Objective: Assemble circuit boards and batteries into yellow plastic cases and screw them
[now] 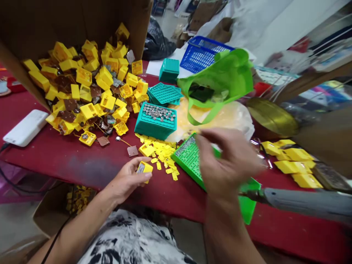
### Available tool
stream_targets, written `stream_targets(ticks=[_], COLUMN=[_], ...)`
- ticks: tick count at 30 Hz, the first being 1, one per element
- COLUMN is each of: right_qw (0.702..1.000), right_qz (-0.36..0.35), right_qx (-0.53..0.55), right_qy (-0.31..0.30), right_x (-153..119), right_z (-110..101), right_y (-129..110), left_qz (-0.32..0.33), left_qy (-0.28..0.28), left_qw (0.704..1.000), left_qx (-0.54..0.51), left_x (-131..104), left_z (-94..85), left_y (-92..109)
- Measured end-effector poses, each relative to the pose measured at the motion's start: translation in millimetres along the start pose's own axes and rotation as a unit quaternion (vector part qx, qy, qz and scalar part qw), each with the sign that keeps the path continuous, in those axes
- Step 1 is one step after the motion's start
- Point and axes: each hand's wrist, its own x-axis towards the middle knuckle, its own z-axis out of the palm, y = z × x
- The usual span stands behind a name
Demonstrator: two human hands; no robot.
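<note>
The left hand [126, 179] is reaching over the red tabletop [85, 163] and gripping a small yellow case [145, 171], its thumb and fingers closing around the sides while a grey part is showing in the opening. The right hand [229, 157] is hanging over a green tray [191, 157], its fingers bending in toward the thumb; blur is hiding whether anything is sitting between them. Small silver pieces [185, 146] are filling the tray's far end. Just beyond the left hand, flat yellow pieces [165, 150] are lying loose between the case and the tray. Behind them, a stack of teal trays [155, 128] is carrying round silver discs [159, 113] on top. To the left, a heap of yellow housings [89, 110] is spilling out of a cardboard box [82, 22]. A grey tool [302, 202] is lying to the right, its narrow end pointing at the right wrist, and more yellow blocks [297, 161] are lying beyond it.
</note>
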Motion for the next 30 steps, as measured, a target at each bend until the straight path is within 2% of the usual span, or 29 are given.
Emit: stream_targets(ticks=[2,4,6,8,12,17,22,30], right_qw=[0.997,0.986,0.977,0.974,0.970,0.972,0.969,0.957], right_qz=[-0.019,-0.012,-0.003,0.001,0.001,-0.008,-0.017,0.023], right_qx=[-0.056,-0.130,-0.157,-0.167,-0.173,-0.160,-0.174,-0.226], right_qy=[-0.038,-0.108,-0.141,-0.155,-0.170,-0.169,-0.177,-0.182], right_x=[22.6,41.6,52.5,55.6,53.6,57.3,58.5,65.5], right_z=[33.5,63.6,84.4,94.5,94.4,91.5,97.2,105.5], right_y=[12.3,28.0,42.0,51.2,54.6,43.0,32.8,33.7], left_qz=[-0.001,0.000,0.008,0.022,0.055,0.067,0.084,0.073], left_qy=[0.006,0.016,0.029,0.039,0.046,0.042,0.051,0.038], left_qw=[1.000,1.000,1.000,0.999,0.997,0.994,0.987,0.987], left_qx=[0.025,0.026,0.010,-0.009,-0.038,-0.075,-0.127,-0.140], left_x=[-2.0,-3.0,-2.6,-0.9,4.1,6.5,7.5,8.3], left_z=[-1.1,-4.4,-9.3,-14.8,-24.2,-30.6,-33.3,-32.6], left_y=[1.6,3.9,6.2,8.1,10.6,14.4,20.5,22.1])
